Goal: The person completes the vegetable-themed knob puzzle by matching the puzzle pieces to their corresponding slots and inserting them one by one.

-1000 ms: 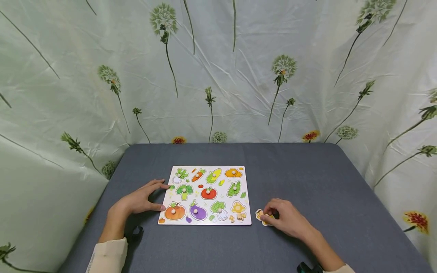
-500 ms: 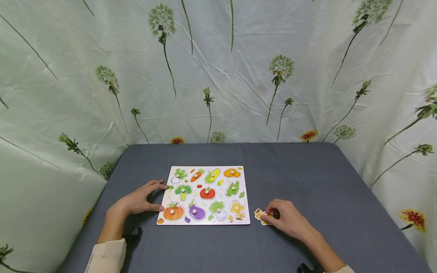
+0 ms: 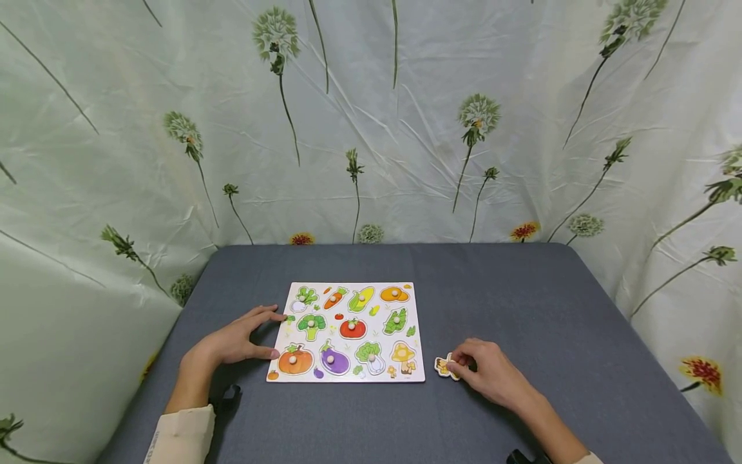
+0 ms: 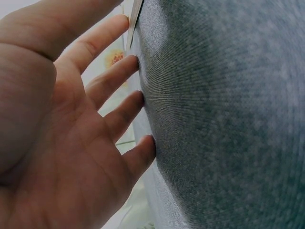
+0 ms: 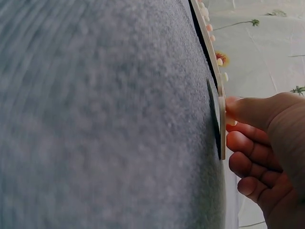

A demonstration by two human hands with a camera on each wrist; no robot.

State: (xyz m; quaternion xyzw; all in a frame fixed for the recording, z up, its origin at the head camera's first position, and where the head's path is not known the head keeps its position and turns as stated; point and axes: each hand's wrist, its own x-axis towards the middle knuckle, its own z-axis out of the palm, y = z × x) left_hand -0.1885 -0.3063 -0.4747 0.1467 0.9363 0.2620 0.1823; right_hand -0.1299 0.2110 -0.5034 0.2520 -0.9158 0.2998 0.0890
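Observation:
A white wooden peg puzzle board [image 3: 377,376] printed with vegetables lies on the table. At its left edge is my left hand [image 3: 234,338], its fingers spread and its thumb and index fingertip at the rim. In the left wrist view the other fingertips of the left hand [image 4: 81,129] rest at the cloth. Just right of the board, my right hand [image 3: 489,370] pinches a small yellow puzzle piece [image 3: 442,367] with a white border. The right wrist view shows thumb and fingers at the knob of the puzzle piece [image 5: 222,138], whose flat edge is tilted close over the cloth.
Most vegetable pictures on the board carry a round knob; the mushroom picture [image 3: 404,353] at its lower right shows none. A dark grey cloth [image 3: 493,290] covers the table. A curtain [image 3: 371,129] with dandelion prints hangs behind and at both sides.
My right hand has turned the yellow puzzle piece a little in its pinch, beside the board. The left hand stays at the board's left edge.

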